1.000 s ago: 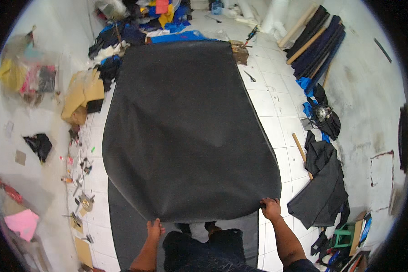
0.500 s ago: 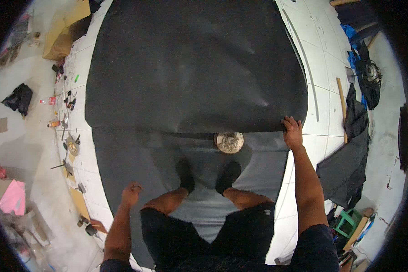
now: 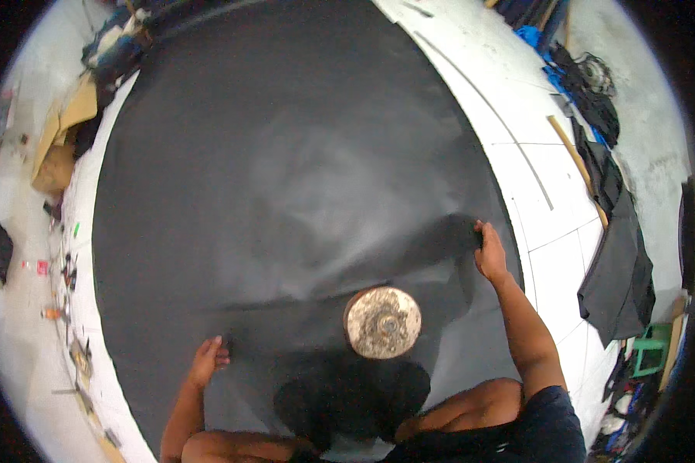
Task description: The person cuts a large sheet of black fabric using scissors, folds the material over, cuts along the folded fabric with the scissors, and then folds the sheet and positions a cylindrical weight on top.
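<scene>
A large black sheet (image 3: 286,193), smooth like vinyl or leatherette, lies over another dark sheet (image 3: 162,386) on the floor. My right hand (image 3: 490,253) is closed on the upper sheet near its right side, lifting it into a raised fold. Low on the left, my left hand (image 3: 210,359) hovers over the dark material with curled fingers; whatever they may hold is hidden. Between my hands and closer to my bent knees rests a round, pale, stained block (image 3: 384,322) with a ringed centre, by the upper sheet's near edge.
White floor tiles (image 3: 552,170) border the sheets, with a thin grey strip (image 3: 510,127) on the right. Farther right lie a wooden stick (image 3: 575,162), crumpled black material (image 3: 622,270) and a green stool (image 3: 650,351). Small tools and cardboard (image 3: 58,166) line the left side.
I have crouched and the view has shifted closer. My right hand has gone from resting on the sheet's edge to gripping and lifting it. The sheet's near edge is now wavy.
</scene>
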`<state>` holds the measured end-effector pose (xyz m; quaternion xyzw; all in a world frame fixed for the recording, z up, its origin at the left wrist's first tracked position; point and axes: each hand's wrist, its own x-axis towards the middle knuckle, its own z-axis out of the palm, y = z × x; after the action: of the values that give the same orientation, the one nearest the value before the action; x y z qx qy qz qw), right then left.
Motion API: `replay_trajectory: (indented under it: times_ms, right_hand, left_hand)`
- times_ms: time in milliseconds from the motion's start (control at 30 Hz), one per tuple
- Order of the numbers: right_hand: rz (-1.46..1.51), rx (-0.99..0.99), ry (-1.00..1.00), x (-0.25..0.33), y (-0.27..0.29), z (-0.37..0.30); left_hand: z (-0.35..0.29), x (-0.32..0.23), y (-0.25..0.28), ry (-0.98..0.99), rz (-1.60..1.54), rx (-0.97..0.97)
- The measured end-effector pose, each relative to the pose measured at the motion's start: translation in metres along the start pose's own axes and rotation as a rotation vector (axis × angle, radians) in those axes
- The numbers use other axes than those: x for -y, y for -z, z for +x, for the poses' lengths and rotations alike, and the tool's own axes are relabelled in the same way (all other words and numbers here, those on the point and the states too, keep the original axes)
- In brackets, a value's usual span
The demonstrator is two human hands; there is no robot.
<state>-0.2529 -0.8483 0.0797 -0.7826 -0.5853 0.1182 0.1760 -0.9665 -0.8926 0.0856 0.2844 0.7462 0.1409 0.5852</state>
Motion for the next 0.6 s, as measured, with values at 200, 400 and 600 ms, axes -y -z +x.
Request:
replay_trajectory:
  times_ms: [200, 400, 600]
  right_hand:
    - [0.231, -0.181, 0.002, 0.013, 0.022, 0.009]
    - [-0.133, -0.251, 0.115, -0.012, 0.042, -0.009]
    - [-0.173, 0.11, -0.217, -0.029, 0.05, -0.003]
  left_hand:
    - [0.076, 0.009, 0.019, -0.153, -0.746, -0.278]
    - [0.105, -0.011, -0.003, -0.105, -0.881, -0.382]
    - [0.093, -0.027, -0.024, -0.125, -0.95, -0.405]
